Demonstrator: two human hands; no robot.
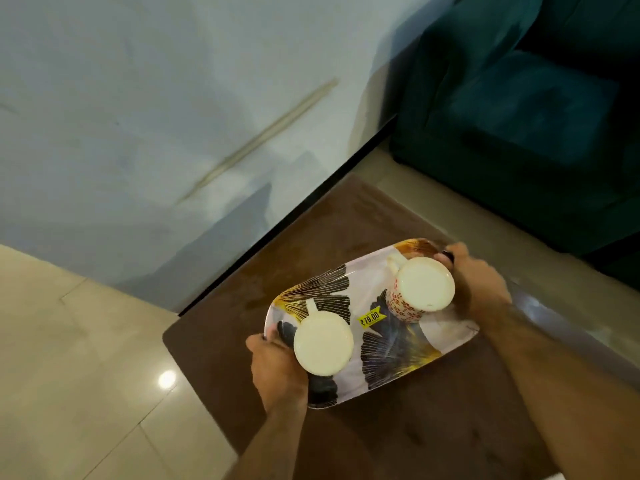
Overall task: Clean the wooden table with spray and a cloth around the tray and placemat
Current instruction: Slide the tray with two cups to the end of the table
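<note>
Brown wooden counter (346, 220) beside a pale wall. The tray (398, 344) lies between both hands, long axis diagonal: left hand (273, 362) grips its near-left end, right hand (478, 278) its far-right end.

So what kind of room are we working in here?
Most likely a home living room: a teal upholstered sofa, a low wooden table against the wall, and a patterned serving tray carrying two mugs.
</note>
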